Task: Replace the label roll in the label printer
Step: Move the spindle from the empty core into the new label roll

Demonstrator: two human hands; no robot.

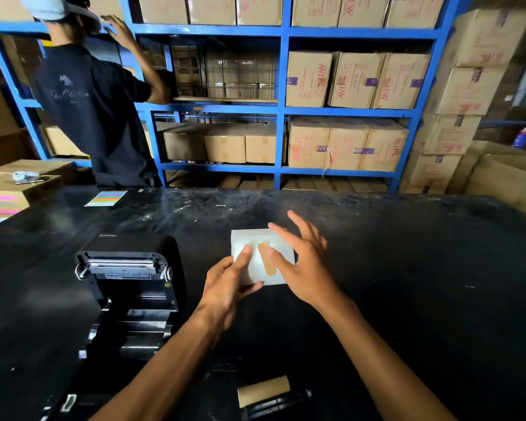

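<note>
A white label roll (281, 244), sealed with a strip of brown tape (266, 259), rests on the black table (407, 268) in the middle. My left hand (228, 284) grips its near left corner, thumb on top. My right hand (301, 259) hovers over the roll's right side with fingers spread, fingertips by the tape. The black label printer (128, 287) stands to the left with its lid open and its roll bay showing. An empty cardboard core (263, 390) lies at the near edge beside a black spindle (277, 404).
A coloured sticker sheet (106, 198) lies at the table's far left. A person in a dark shirt (94, 110) stands behind the table, reaching into blue shelving (281, 110) full of cardboard boxes. More boxes (456, 117) are stacked to the right and left.
</note>
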